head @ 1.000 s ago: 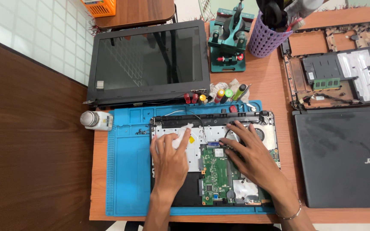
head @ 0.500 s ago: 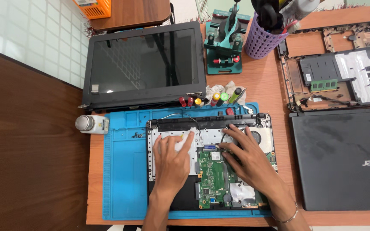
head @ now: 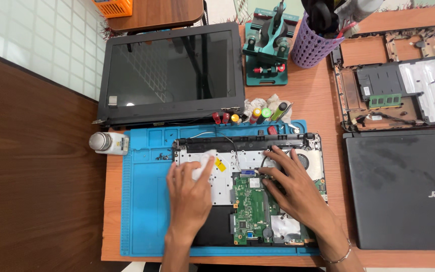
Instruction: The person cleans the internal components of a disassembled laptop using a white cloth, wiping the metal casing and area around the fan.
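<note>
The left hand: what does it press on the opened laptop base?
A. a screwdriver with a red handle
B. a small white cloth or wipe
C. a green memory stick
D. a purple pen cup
B: the left hand has its fingers on a small white cloth or wipe, which lies on the silver metal plate of the opened laptop base.

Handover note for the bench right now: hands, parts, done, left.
Left hand: presses a small white wipe on the silver inner plate of the opened laptop base; no closed grip.
Right hand: flat, fingers spread over the green mainboard near the fan.
Base lies on the blue mat; detached screen behind it; screwdrivers at the mat's top edge.
Done: base is open, board exposed.
Left: board is not yet out; wiping seems unfinished.
</note>
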